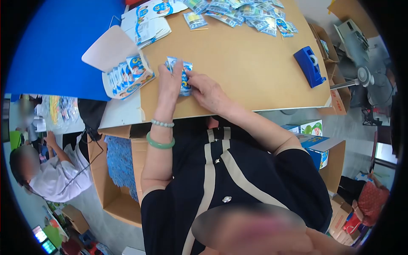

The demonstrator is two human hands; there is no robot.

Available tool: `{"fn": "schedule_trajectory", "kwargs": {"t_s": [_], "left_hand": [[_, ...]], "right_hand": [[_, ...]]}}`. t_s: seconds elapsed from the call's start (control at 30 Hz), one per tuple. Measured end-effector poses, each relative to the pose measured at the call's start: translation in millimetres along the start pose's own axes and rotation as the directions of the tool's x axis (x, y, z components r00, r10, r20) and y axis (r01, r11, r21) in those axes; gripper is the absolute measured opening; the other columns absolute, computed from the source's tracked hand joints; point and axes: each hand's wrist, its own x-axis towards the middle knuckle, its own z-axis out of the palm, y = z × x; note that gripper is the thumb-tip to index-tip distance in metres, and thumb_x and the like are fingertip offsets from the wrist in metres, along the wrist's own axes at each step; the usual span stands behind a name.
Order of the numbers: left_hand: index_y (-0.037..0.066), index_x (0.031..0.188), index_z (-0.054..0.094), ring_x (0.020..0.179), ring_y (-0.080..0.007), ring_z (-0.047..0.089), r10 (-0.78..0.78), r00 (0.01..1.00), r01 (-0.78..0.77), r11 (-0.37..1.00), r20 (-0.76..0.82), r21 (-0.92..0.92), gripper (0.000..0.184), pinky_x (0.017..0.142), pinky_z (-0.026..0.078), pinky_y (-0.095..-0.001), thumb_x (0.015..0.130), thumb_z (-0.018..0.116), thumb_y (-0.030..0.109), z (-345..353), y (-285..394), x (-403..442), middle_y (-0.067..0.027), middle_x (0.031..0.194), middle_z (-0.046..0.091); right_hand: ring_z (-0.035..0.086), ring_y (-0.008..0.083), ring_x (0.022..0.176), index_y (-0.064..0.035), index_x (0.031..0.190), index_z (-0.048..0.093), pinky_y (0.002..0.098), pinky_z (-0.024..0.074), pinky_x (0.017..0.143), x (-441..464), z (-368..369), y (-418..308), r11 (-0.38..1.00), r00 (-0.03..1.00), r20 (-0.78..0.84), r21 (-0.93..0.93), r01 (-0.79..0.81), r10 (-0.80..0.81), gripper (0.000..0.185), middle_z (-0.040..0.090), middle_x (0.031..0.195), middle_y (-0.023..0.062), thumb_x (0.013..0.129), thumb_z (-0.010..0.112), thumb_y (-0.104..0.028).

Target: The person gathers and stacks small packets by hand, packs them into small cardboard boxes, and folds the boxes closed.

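Both hands are together over the table's near left part, around small blue-and-white sachets point(185, 83). My left hand point(171, 80) is closed on the sachets, its thumb across their front. At their right edge, the fingers of my right hand point(207, 90) are bent and pinching; the fingertips are partly hidden. Just left of my hands stands an open box point(138, 80) with its lid flap raised, holding a row of similar sachets. Behind it lie flat printed cartons point(155, 32) in a stack.
A heap of clear-and-blue packets point(250, 15) covers the table's far side. To the right stands a blue tape dispenser point(309, 66). A blue panel point(55, 51) borders the left. Cardboard boxes point(121, 208) flank my seat. A person in white point(63, 178) sits at left.
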Motion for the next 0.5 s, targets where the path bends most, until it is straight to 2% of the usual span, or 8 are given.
{"fn": "schedule_trajectory", "kwargs": {"t_s": [0.1,0.2,0.27,0.3,0.37,0.4,0.47,0.5], "left_hand": [[-0.003,0.105,0.050,0.087,-0.0358,0.066,-0.002,0.998,-0.004,0.995,0.062,0.100,0.040,0.075,0.049,-0.0442,0.083,0.068,0.025,-8,22,-16,-0.0211,0.092,0.067],[-0.002,0.103,0.050,0.087,-0.0359,0.066,-0.023,0.997,0.013,0.990,0.070,0.142,0.042,0.075,0.050,-0.0443,0.080,0.070,0.026,-13,31,-19,-0.0212,0.094,0.067],[-0.002,0.103,0.050,0.087,-0.0360,0.066,-0.039,0.998,0.030,0.978,0.039,0.209,0.041,0.075,0.050,-0.0437,0.080,0.070,0.026,-12,40,-26,-0.0212,0.095,0.067],[-0.002,0.102,0.050,0.087,-0.0362,0.066,-0.056,0.998,0.051,0.961,0.010,0.272,0.041,0.075,0.050,-0.0432,0.080,0.070,0.025,-11,44,-30,-0.0212,0.095,0.067],[-0.001,0.102,0.049,0.086,-0.0364,0.066,-0.070,0.997,0.077,0.938,-0.033,0.339,0.040,0.075,0.050,-0.0427,0.079,0.070,0.025,-14,45,-34,-0.0212,0.095,0.067],[-0.001,0.103,0.050,0.086,-0.0342,0.067,-0.068,0.997,0.073,0.954,-0.028,0.291,0.039,0.074,0.051,-0.0413,0.080,0.070,0.023,-16,41,-35,-0.0201,0.095,0.067],[-0.001,0.104,0.051,0.085,-0.0299,0.068,-0.061,0.998,0.063,0.979,-0.016,0.194,0.037,0.073,0.052,-0.0384,0.080,0.070,0.019,-20,30,-33,-0.0178,0.095,0.068],[-0.001,0.104,0.051,0.085,-0.0299,0.068,-0.065,0.998,0.068,0.977,-0.022,0.200,0.037,0.073,0.052,-0.0384,0.080,0.070,0.019,-23,25,-32,-0.0178,0.095,0.068]], "right_hand": [[0.059,0.0343,0.108,-0.0004,0.113,0.057,0.0385,0.0484,0.093,1,-12,3,0.998,0.996,0.075,0.055,0.033,-0.037,0.036,0.060,0.121,0.0164,0.077,0.063,-0.001],[0.061,0.0304,0.109,-0.0040,0.127,0.055,0.0361,0.0483,0.093,47,-61,7,0.907,0.795,0.549,0.143,-0.396,0.260,0.047,0.062,0.121,0.0146,0.080,0.063,-0.008],[0.062,0.0250,0.107,-0.0081,0.134,0.053,0.0333,0.0479,0.092,94,-84,29,0.878,0.850,0.227,-0.067,-0.473,0.475,0.052,0.065,0.117,0.0115,0.083,0.064,-0.016],[0.062,0.0209,0.107,-0.0079,0.128,0.058,0.0342,0.0491,0.090,123,-75,90,0.966,0.988,-0.124,-0.229,-0.121,0.095,0.046,0.066,0.113,0.0118,0.084,0.064,-0.018],[0.062,0.0202,0.105,-0.0051,0.122,0.059,0.0365,0.0509,0.086,174,-97,90,0.708,0.965,-0.245,-0.667,-0.234,0.089,0.038,0.066,0.112,0.0110,0.085,0.062,-0.014],[0.062,0.0202,0.105,-0.0051,0.122,0.059,0.0365,0.0509,0.086,186,-96,103,0.717,0.966,-0.244,-0.659,-0.228,0.084,0.038,0.066,0.112,0.0110,0.085,0.062,-0.014],[0.063,0.0378,0.095,-0.0109,0.128,0.047,0.0468,0.0499,0.087,202,-92,137,0.564,0.926,-0.316,-0.735,-0.377,0.207,0.055,0.065,0.098,0.0191,0.079,0.069,-0.022],[0.063,0.0378,0.095,-0.0109,0.128,0.047,0.0468,0.0499,0.087,212,-91,161,0.572,0.927,-0.313,-0.730,-0.374,0.207,0.055,0.065,0.098,0.0191,0.079,0.069,-0.022]]}}
